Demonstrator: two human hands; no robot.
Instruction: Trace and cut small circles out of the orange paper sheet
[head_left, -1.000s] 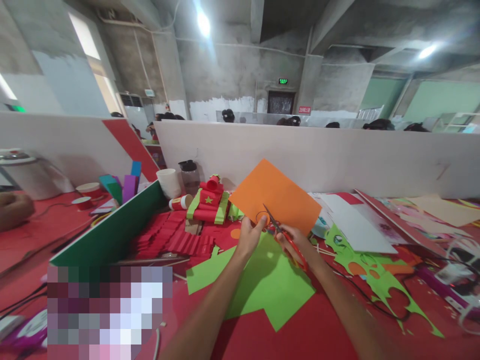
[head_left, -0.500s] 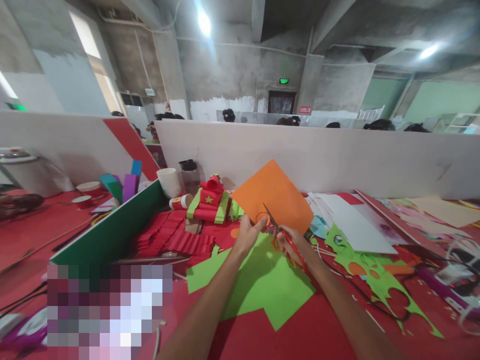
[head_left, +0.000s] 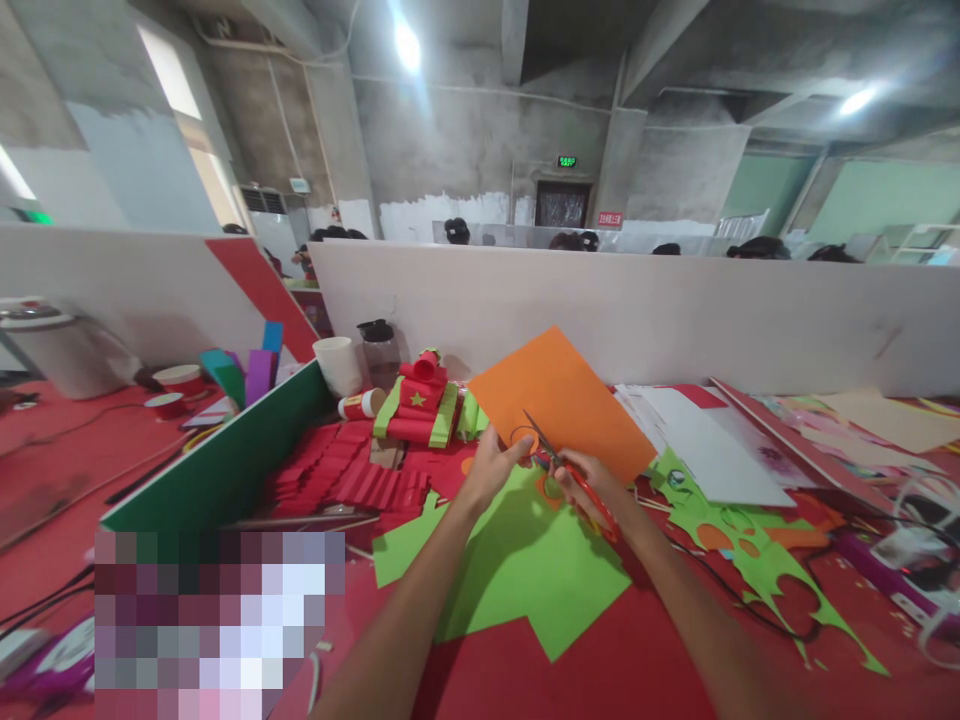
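Note:
My left hand (head_left: 496, 462) pinches the lower left part of an orange sheet of paper (head_left: 559, 385), near a drawn round outline. In my right hand (head_left: 586, 482) is a pair of scissors (head_left: 600, 508) with red-orange handles. Their grey blades lie against the orange sheet beside the outline, pointing up and left. How far the blades are apart I cannot tell. Below both hands a bright green sheet of paper (head_left: 517, 590) with a notched edge lies on the red table (head_left: 487, 670).
Left of the hands lie folded red paper strips (head_left: 322, 465) and a red-and-green paper model (head_left: 418, 400), beside a white cup (head_left: 337, 365) and a dark-lidded bottle (head_left: 379, 352). Cut green scraps (head_left: 742, 540) and white sheets (head_left: 712, 440) lie on the right. A white partition (head_left: 600, 310) stands behind.
The orange sheet has turned slightly, its right corner shifting right and down. Both hands keep nearly the same place, with the scissors still at the outline.

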